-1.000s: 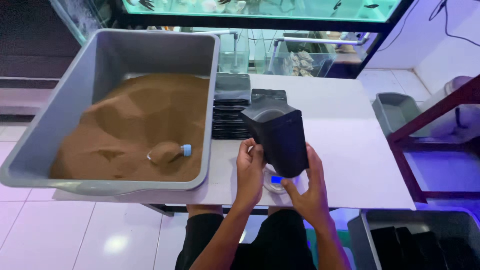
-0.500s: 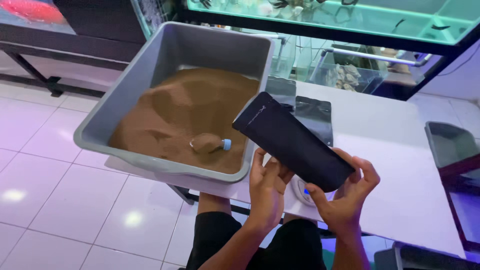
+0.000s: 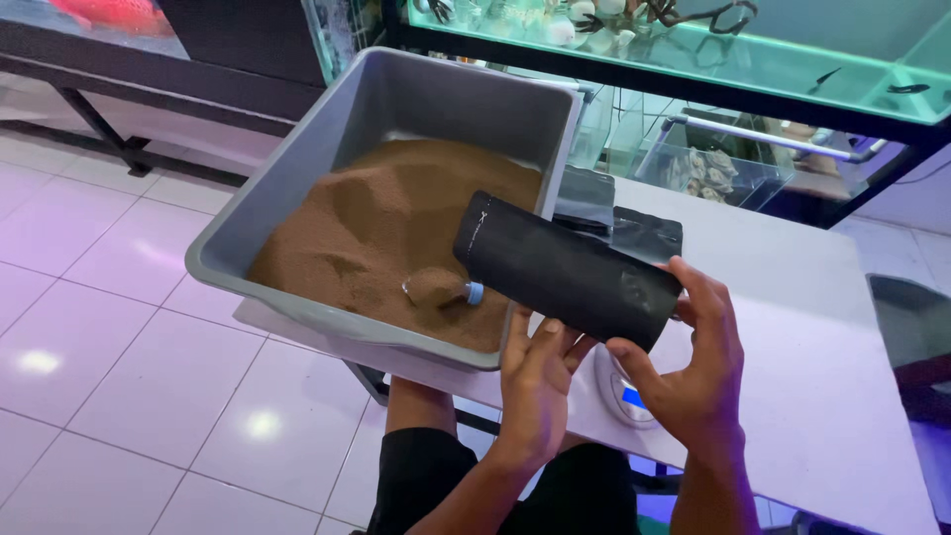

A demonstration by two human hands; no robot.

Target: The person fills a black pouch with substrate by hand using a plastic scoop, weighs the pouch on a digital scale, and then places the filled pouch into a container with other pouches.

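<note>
1. Over the near edge of the white table, a black pouch lies tipped on its side, its far end pointing left over the grey tub.
2. The right hand has its fingers curled around the pouch's near end.
3. The left hand props it from below, fingers half open.
4. To do this well, hold the pouch firm with both hands.
5. Brown sand fills the tub, with a small scoop stuck in it.
6. A little scale sits under the hands.

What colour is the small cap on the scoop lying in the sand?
Light blue cap, seen in the head view.
</note>
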